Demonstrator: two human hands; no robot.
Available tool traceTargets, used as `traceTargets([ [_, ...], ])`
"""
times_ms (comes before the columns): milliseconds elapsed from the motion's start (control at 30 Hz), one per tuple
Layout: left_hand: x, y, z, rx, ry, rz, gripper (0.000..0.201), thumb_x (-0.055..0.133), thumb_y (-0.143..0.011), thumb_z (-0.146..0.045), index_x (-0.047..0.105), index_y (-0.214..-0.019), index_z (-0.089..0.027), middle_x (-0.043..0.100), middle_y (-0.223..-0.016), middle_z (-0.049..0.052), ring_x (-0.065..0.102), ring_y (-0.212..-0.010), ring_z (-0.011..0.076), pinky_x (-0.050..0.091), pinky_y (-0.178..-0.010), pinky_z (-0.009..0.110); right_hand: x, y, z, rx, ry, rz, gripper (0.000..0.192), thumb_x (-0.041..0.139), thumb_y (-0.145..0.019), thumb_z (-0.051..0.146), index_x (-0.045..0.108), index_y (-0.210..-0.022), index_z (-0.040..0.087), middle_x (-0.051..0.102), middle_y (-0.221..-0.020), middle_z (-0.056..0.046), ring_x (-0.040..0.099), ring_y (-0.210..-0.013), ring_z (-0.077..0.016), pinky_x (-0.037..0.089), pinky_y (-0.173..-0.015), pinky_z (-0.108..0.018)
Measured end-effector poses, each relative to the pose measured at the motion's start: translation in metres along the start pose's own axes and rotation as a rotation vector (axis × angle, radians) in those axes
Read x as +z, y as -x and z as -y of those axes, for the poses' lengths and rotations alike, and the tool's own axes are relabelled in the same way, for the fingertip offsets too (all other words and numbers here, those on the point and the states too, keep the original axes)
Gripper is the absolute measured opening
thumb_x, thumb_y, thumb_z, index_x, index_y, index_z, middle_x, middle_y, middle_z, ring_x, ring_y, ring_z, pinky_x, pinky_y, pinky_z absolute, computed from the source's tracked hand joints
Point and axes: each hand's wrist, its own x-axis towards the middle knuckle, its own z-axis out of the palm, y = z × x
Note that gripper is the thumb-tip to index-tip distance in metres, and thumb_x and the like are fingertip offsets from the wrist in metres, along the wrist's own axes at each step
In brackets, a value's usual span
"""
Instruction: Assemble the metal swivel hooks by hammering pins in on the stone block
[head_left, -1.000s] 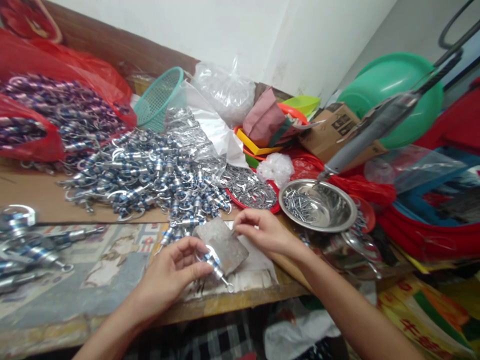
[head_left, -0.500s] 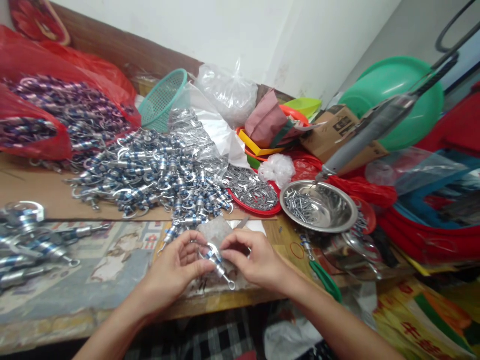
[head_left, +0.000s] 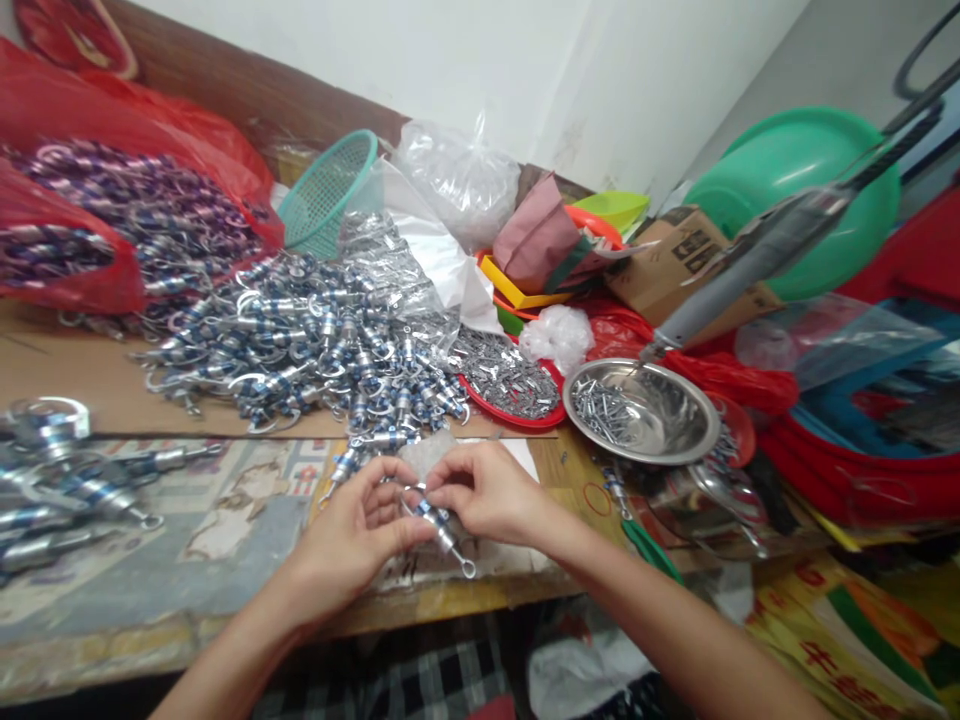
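– Status?
– L hand (head_left: 364,510) clamped on silver-&-blue metal fitting w/ ring end (head_left: 448,542); R hand (head_left: 487,495) at its upper end, can't tell if gripping.
– Fitting's loc?
– Betw. hands, over worn wooden surface (head_left: 564,492).

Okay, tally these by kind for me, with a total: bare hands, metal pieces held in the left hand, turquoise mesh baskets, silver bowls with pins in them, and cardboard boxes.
Bare hands: 2, left hand and right hand
Held metal piece: 1
Turquoise mesh basket: 1
Silver bowl with pins: 1
Cardboard box: 1
Total: 6
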Motion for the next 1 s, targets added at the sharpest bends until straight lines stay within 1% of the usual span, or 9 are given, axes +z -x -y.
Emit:
traceTargets([
  [133, 0.000, 0.000, 0.000, 0.005, 0.005, -0.003, 0.039, 0.073, -0.058, -0.015, 0.044, -0.083, -0.021, 0.066, -0.071, -0.005, 0.063, -0.072, 0.0132, 0.048, -0.066, 0.024, 0.009, 0.012, 0.008, -0.075, 0.018, -0.233, 0.010, 0.062, -0.070, 0.012, 0.071, -0.068, 0.016, 0.064, -0.064, -0.002, 0.057, -0.060, -0.0125, 0.041, -0.056, -0.022],
  [267, 0.001, 0.001, -0.002, -0.010, 0.005, -0.005, 0.039, 0.073, -0.058, -0.016, 0.044, -0.083, -0.022, 0.067, -0.070, -0.005, 0.064, -0.071, 0.0133, 0.048, -0.065, 0.023, 0.008, 0.016, 0.007, -0.172, -0.052, -0.312, 0.011, 0.062, -0.074, 0.012, 0.071, -0.072, 0.017, 0.063, -0.066, -0.002, 0.058, -0.064, -0.0128, 0.044, -0.061, -0.023],
  [433, 0.002, 0.001, -0.002, -0.029, -0.023, -0.055, 0.039, 0.074, -0.057, -0.016, 0.046, -0.083, -0.022, 0.067, -0.072, -0.006, 0.063, -0.070, 0.0123, 0.047, -0.064, 0.021, -0.018, 0.033, -0.029, -0.081, 0.081, -0.533, 0.014, 0.055, -0.081, 0.021, 0.064, -0.091, 0.019, 0.064, -0.089, -0.005, 0.059, -0.086, -0.0179, 0.046, -0.076, -0.030],
  [533, 0.001, 0.001, -0.001, -0.028, -0.039, -0.052, 0.038, 0.073, -0.059, -0.016, 0.046, -0.084, -0.023, 0.068, -0.074, -0.006, 0.064, -0.072, 0.0122, 0.047, -0.065, 0.022, -0.032, 0.050, -0.058, 0.115, 0.371, -0.356, 0.031, 0.059, -0.079, 0.026, 0.057, -0.108, 0.017, 0.061, -0.099, -0.010, 0.057, -0.092, -0.0243, 0.044, -0.080, -0.038],
  [600, 0.001, 0.002, -0.001, -0.027, -0.045, -0.050, 0.037, 0.073, -0.059, -0.016, 0.045, -0.084, -0.023, 0.067, -0.074, -0.006, 0.064, -0.073, 0.0120, 0.047, -0.066, 0.022, -0.036, 0.059, -0.069, 0.194, 0.444, -0.213, 0.027, 0.056, -0.081, 0.026, 0.058, -0.106, 0.015, 0.061, -0.095, -0.009, 0.059, -0.088, -0.0245, 0.045, -0.077, -0.038],
  [667, 0.001, 0.001, -0.001, -0.024, -0.050, -0.048, 0.037, 0.073, -0.059, -0.017, 0.045, -0.084, -0.023, 0.067, -0.074, -0.006, 0.063, -0.072, 0.0119, 0.047, -0.066, 0.022, -0.037, 0.065, -0.069, 0.212, 0.423, -0.193, 0.019, 0.054, -0.083, 0.025, 0.060, -0.098, 0.016, 0.061, -0.090, -0.007, 0.060, -0.082, -0.0219, 0.046, -0.073, -0.035],
  [767, 0.000, 0.001, -0.001, -0.015, -0.057, -0.049, 0.038, 0.072, -0.059, -0.017, 0.045, -0.085, -0.023, 0.068, -0.074, -0.005, 0.063, -0.072, 0.0122, 0.047, -0.067, 0.023, -0.040, 0.072, -0.048, 0.088, 0.332, -0.330, 0.019, 0.057, -0.081, 0.022, 0.058, -0.100, 0.017, 0.062, -0.092, -0.005, 0.059, -0.083, -0.0187, 0.047, -0.073, -0.030],
  [900, 0.000, -0.001, 0.001, -0.011, -0.049, -0.050, 0.040, 0.073, -0.058, -0.018, 0.045, -0.086, -0.023, 0.068, -0.073, -0.005, 0.064, -0.071, 0.0134, 0.047, -0.068, 0.025, -0.041, 0.083, -0.013, -0.259, 0.262, -0.473, 0.039, 0.052, -0.085, 0.013, 0.050, -0.122, 0.024, 0.061, -0.106, -0.005, 0.059, -0.095, -0.0150, 0.046, -0.082, -0.026],
  [1000, 0.000, 0.000, 0.000, -0.006, -0.038, -0.057, 0.042, 0.074, -0.056, -0.017, 0.044, -0.086, -0.023, 0.067, -0.070, -0.006, 0.064, -0.068, 0.0139, 0.048, -0.066, 0.026, -0.035, 0.091, -0.004, -0.348, 0.347, -0.372, 0.049, 0.047, -0.085, 0.006, 0.044, -0.130, 0.025, 0.063, -0.104, -0.005, 0.062, -0.088, -0.0148, 0.049, -0.075, -0.025],
])
